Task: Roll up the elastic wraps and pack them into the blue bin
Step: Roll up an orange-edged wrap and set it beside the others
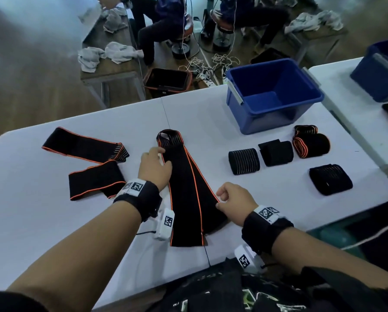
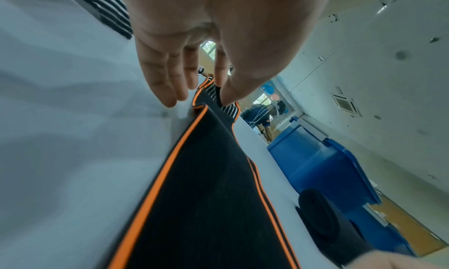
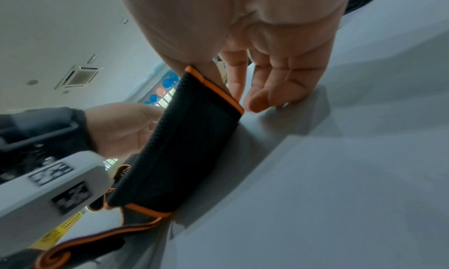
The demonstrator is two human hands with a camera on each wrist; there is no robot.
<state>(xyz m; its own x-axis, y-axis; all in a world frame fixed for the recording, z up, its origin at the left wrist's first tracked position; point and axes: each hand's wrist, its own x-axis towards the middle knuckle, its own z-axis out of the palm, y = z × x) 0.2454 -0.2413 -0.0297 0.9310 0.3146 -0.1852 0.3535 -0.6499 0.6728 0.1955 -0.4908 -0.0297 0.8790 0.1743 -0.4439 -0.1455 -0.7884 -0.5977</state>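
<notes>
A long black elastic wrap with orange edging (image 1: 188,190) lies unrolled on the white table (image 1: 42,221), folded into a narrow V with its striped fold at the far end. My left hand (image 1: 155,163) is on its left edge near that fold; in the left wrist view, thumb and forefinger of the left hand (image 2: 223,95) pinch the striped end of the wrap (image 2: 206,177). My right hand (image 1: 232,199) pinches the wrap's right edge, and the wrist view shows the orange-trimmed edge (image 3: 189,138) lifted between thumb and forefinger. The blue bin (image 1: 274,93) stands at the far right with nothing in it.
A second unrolled wrap (image 1: 87,161) lies folded to the left. Several rolled wraps (image 1: 244,161) sit to the right, below the bin. Another blue bin (image 1: 382,73) is on a neighbouring table. Seated people, cables and towels fill the floor beyond the far edge.
</notes>
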